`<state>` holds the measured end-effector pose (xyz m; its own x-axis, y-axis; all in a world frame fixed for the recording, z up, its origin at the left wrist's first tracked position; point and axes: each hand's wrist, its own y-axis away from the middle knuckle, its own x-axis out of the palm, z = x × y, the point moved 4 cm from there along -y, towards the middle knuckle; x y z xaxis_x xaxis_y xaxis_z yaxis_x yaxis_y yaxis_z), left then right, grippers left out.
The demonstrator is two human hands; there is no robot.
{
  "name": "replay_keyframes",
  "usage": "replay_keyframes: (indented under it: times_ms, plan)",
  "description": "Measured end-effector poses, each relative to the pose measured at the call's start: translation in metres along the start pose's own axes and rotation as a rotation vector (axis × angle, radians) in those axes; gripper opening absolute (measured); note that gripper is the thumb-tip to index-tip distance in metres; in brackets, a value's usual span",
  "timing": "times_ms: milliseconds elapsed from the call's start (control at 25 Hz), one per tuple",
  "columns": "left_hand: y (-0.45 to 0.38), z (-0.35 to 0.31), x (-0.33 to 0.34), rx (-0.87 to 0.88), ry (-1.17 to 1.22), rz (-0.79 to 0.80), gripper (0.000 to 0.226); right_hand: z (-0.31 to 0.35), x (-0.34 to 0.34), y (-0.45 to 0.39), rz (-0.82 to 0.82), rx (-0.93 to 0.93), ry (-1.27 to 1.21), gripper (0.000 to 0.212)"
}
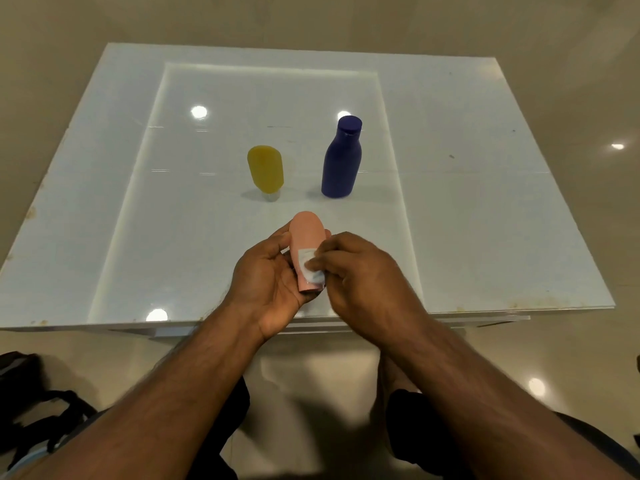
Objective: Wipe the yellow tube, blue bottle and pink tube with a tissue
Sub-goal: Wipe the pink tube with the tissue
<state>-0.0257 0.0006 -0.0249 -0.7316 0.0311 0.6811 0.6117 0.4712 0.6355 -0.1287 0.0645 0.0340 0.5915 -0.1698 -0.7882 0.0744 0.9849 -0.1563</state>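
Glossy white table carries the yellow tube, standing cap-down, with the blue bottle to its right; nearer, the left hand curls round the pink tube while the right hand pinches a tissue against it. Light and probably slick, the tube seems best gripped at mid-body; its lower end and most of the tissue are hidden.

Glossy white table; matt plastic pink tube; thin paper tissue

Single head-worn wide-angle view, facing forward and steeply down onto the white desk; forearms enter from the bottom edge, close to the lens.
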Motion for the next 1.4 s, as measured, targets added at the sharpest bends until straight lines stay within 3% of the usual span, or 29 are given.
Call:
replay_keyframes:
  times_ms: [120,320,520,720,920,1120,1280,1400]
  plan:
    - [-0.001,0.004,-0.001,-0.015,0.014,-0.018,0.053,-0.008,-0.008,-0.002,-0.087,0.090,0.007,0.021]
    - [-0.003,0.001,-0.005,0.007,0.026,0.017,0.057,0.016,-0.002,0.008,-0.042,0.043,0.044,0.019]
    - [-0.006,0.007,-0.004,-0.005,-0.012,-0.018,0.057,-0.014,-0.013,-0.006,-0.123,0.169,0.046,0.017]
    - [-0.005,0.009,-0.003,0.040,-0.077,-0.017,0.038,0.004,-0.001,0.000,-0.034,0.006,0.070,0.025]
    - [-0.006,0.016,0.000,-0.007,-0.134,0.033,0.039,-0.023,-0.014,-0.011,-0.134,0.240,0.008,0.025]
    - [-0.004,0.017,-0.001,-0.001,-0.210,0.058,0.041,0.002,0.002,-0.002,-0.105,-0.049,0.155,0.024]
    - [-0.005,0.020,0.002,-0.012,-0.231,0.083,0.038,-0.030,-0.016,-0.009,-0.190,0.206,0.119,0.024]
    - [-0.005,0.021,0.001,-0.043,-0.225,0.091,0.039,-0.007,-0.001,-0.003,-0.149,0.115,0.168,0.030]
